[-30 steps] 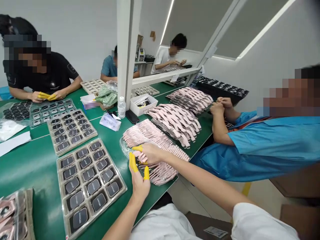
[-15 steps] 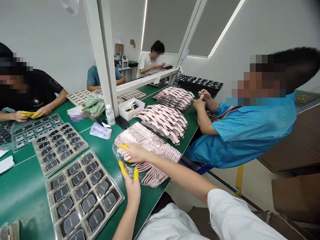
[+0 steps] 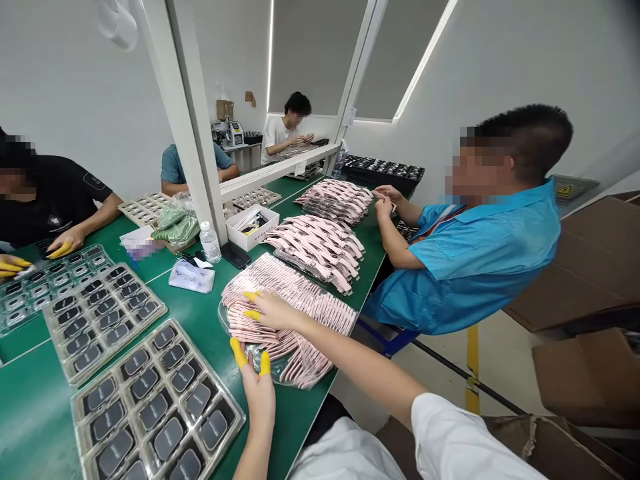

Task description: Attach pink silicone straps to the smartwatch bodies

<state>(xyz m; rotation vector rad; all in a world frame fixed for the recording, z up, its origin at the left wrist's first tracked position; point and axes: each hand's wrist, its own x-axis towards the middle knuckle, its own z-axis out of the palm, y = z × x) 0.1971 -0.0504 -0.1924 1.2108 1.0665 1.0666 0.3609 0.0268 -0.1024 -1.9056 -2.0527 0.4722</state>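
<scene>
My right hand (image 3: 273,312) reaches across from the right and lies on a pile of pink strips (image 3: 295,300), its yellow-cotted thumb and finger closing on some of them. The pile sits in a clear plastic tray (image 3: 220,320). My left hand (image 3: 257,393) is at the tray's near edge, with yellow finger cots on two spread fingers and nothing visible between them. Just left of it is a clear blister tray (image 3: 205,370) of black rounded pads. My white sleeve (image 3: 450,433) covers the right arm.
More pink strip stacks (image 3: 315,243) lie along the green workbench (image 3: 30,400), beyond which stand a water bottle (image 3: 210,242), a white box (image 3: 251,227) and a phone (image 3: 235,253). A co-worker in blue (image 3: 465,267) sits at the bench's right edge; another's hands (image 3: 65,243) work at left.
The view has swung right and tilted, sliding the bench and trays left in frame. My hands stay at the pink pile, and the left co-worker has moved partly out of view.
</scene>
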